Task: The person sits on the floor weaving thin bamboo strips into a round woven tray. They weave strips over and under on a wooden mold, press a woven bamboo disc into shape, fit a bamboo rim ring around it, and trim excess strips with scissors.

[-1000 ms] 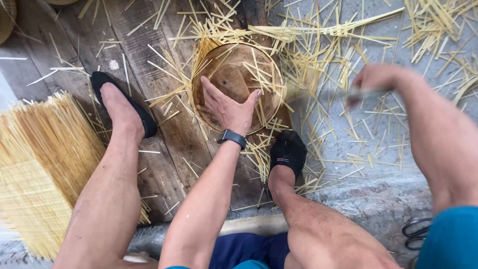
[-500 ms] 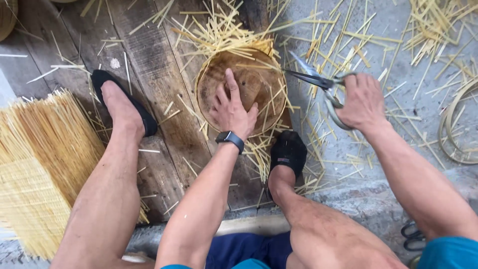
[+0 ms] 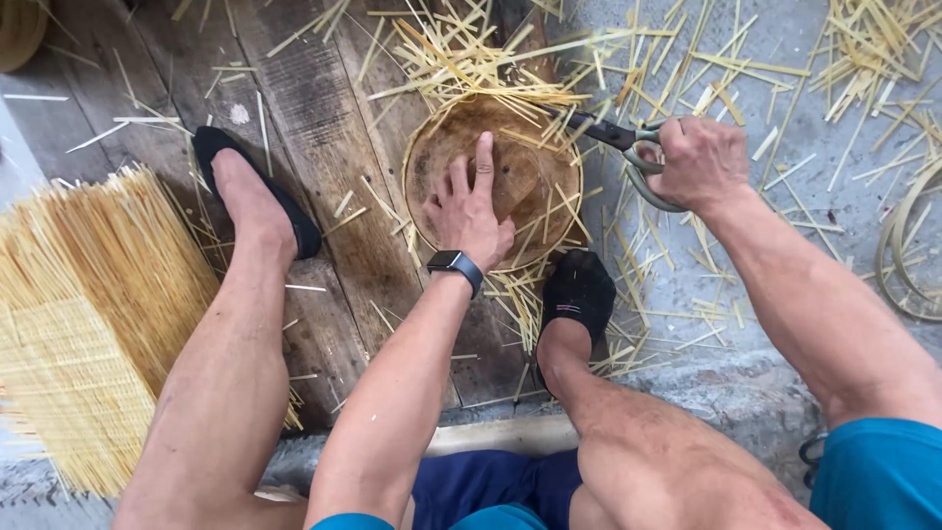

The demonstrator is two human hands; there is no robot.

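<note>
A stack of pale bamboo strips [image 3: 83, 314] fills the left side, its outer edge cut off by the frame, and its lower part is blurred. Wooden planks [image 3: 314, 128] run beneath the legs and give way on the right to a grey concrete floor [image 3: 785, 196] littered with loose bamboo offcuts [image 3: 687, 69]. At the far right a coil of bamboo hoops [image 3: 908, 250] is only partly in view.

The round woven basket base [image 3: 500, 182] sits on the planks between the two feet, just ahead of the black-socked right foot [image 3: 579, 290]. It is brown and shallow, with uneven strip ends sticking out past its rim, thickest along the top. Much of its centre is hidden under the left hand [image 3: 471, 201], which lies flat on it with fingers spread and the forefinger stretched forward; a dark smartwatch [image 3: 456, 265] circles the wrist.

The right hand [image 3: 702, 157] is closed around the handles of the metal scissors [image 3: 618, 137], whose blades reach the rim's upper right edge; whether the blades are parted is hard to make out.

Half a second ago the scissors were held further from the rim, and the left hand lay more curled.
</note>
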